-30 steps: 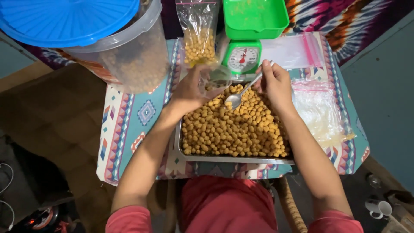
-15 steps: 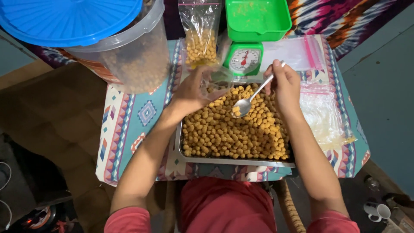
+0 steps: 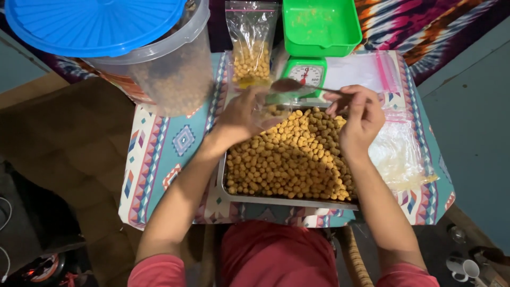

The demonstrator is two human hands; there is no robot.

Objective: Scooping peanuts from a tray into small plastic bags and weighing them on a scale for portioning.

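A metal tray [image 3: 234, 195] heaped with round yellow-brown snack balls [image 3: 289, 159] lies on the small patterned table [image 3: 164, 154]. My left hand [image 3: 239, 114] holds a small clear plastic bag [image 3: 268, 106] upright over the tray's far edge. My right hand [image 3: 358, 117] grips a metal spoon [image 3: 289, 85], whose bowl hovers at the bag's mouth. A filled clear bag of the same snacks [image 3: 251, 50] leans behind, next to a green kitchen scale [image 3: 311, 72] with a green pan [image 3: 319, 24].
A big clear tub with a blue lid [image 3: 122, 42] stands at the table's far left corner. Empty zip bags [image 3: 372, 72] lie to the right of the scale, more clear bags [image 3: 398, 159] beside the tray. Cups [image 3: 462, 266] sit on the floor at lower right.
My right hand has lifted the spoon out of the snack heap and swung it left to the mouth of the bag. My left hand has raised the bag slightly.
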